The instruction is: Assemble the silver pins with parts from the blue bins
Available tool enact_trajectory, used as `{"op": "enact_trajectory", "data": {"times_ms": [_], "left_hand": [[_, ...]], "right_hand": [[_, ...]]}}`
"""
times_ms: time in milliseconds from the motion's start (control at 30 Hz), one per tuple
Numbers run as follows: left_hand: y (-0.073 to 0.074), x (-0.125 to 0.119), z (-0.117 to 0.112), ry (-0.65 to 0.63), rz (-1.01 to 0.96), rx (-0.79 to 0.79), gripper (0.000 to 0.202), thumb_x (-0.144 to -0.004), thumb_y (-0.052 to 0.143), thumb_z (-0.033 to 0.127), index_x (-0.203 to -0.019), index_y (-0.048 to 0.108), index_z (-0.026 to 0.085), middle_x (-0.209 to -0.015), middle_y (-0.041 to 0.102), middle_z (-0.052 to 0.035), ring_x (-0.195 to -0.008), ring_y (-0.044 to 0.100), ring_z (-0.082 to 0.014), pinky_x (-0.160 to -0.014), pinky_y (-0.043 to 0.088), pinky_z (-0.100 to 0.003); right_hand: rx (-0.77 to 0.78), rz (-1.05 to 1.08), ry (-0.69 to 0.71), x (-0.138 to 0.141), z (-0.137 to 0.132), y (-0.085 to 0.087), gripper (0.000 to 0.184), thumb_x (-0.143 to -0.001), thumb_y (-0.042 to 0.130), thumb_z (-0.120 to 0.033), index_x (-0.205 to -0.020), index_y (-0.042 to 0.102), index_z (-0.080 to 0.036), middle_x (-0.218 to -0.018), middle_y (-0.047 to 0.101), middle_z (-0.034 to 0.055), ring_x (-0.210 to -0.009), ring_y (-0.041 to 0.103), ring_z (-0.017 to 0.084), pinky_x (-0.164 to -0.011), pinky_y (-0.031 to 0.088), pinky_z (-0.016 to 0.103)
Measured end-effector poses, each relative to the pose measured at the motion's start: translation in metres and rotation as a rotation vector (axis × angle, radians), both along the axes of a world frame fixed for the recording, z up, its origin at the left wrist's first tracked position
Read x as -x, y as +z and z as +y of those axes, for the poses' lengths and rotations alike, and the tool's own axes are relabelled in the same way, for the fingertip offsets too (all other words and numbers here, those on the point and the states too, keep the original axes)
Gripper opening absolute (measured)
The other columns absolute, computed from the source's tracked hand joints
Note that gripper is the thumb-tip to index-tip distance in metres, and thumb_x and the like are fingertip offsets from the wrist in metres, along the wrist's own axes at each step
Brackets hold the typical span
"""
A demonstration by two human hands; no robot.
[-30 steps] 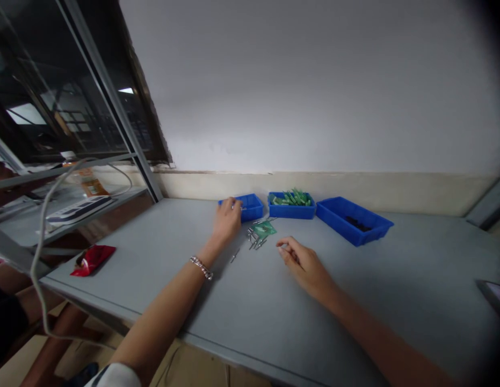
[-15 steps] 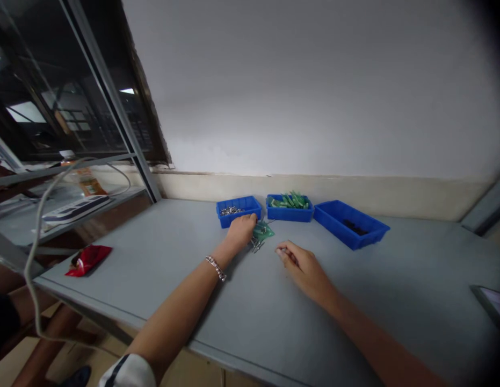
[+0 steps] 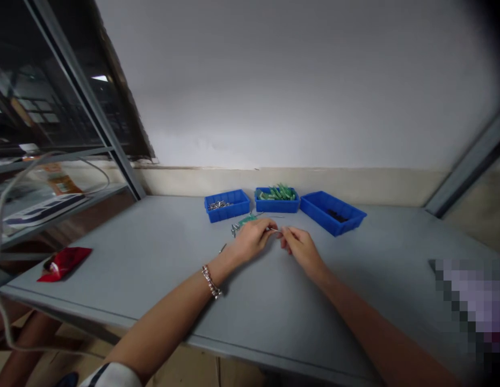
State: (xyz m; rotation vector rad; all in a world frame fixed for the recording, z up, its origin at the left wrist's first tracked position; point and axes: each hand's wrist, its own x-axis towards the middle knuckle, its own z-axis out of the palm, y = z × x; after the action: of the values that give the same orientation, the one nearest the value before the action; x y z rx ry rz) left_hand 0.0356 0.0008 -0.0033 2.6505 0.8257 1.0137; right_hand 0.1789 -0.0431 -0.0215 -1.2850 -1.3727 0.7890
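Observation:
My left hand (image 3: pixel 252 237), with a chain bracelet on its wrist, pinches a thin metal pin (image 3: pixel 275 230) above the grey table. At the pin's right end, the closed fingertips of my right hand (image 3: pixel 301 247) meet it; whether they grip the pin or another small part is hidden. Just behind my left hand lie a green bag-like piece (image 3: pixel 246 220) and some loose silvery metal parts (image 3: pixel 234 230), partly covered by the hand. Beyond them stands a blue bin (image 3: pixel 229 213) with small metal parts (image 3: pixel 219 205) in it.
A second blue bin (image 3: pixel 277 206) holds green pieces (image 3: pixel 280 192); a third (image 3: pixel 326 219) holds dark parts (image 3: pixel 337 215). A red packet (image 3: pixel 64 263) lies at left, a pixelated flat object (image 3: pixel 471 295) at right. A bottle (image 3: pixel 62 180) and power strip (image 3: pixel 44 209) sit on the left shelf.
My left hand has come away from the metal parts by the left bin and met my right hand, a thin pin now in its fingers. The view has shifted slightly right.

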Motion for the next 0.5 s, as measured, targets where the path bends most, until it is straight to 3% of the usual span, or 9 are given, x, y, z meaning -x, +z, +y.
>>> {"op": "enact_trajectory", "data": {"times_ms": [200,500], "left_hand": [[0.0031,-0.0017,-0.0052,0.017,0.006,0.084,0.016,-0.083,0.042,0.025,-0.088,0.055,0.017,-0.082,0.062,-0.0036,-0.069,0.053,-0.0118,-0.063,0.039,-0.024],[0.0076,-0.002,-0.0057,0.047,0.008,0.26,0.032,-0.084,0.035,0.032,-0.069,0.056,0.015,-0.062,0.054,-0.001,-0.058,0.047,-0.0108,-0.055,0.035,-0.022]], "right_hand": [[-0.037,0.0,-0.017,0.0009,-0.0027,0.0039,0.028,-0.078,0.04,-0.036,-0.059,0.049,-0.017,-0.05,0.043,-0.0019,-0.045,0.039,0.01,-0.045,0.03,0.023],[-0.119,-0.127,-0.06,0.0021,-0.0036,0.0034,0.024,-0.078,0.041,-0.033,-0.062,0.048,-0.018,-0.052,0.043,-0.0025,-0.049,0.04,0.011,-0.049,0.03,0.023]]}}
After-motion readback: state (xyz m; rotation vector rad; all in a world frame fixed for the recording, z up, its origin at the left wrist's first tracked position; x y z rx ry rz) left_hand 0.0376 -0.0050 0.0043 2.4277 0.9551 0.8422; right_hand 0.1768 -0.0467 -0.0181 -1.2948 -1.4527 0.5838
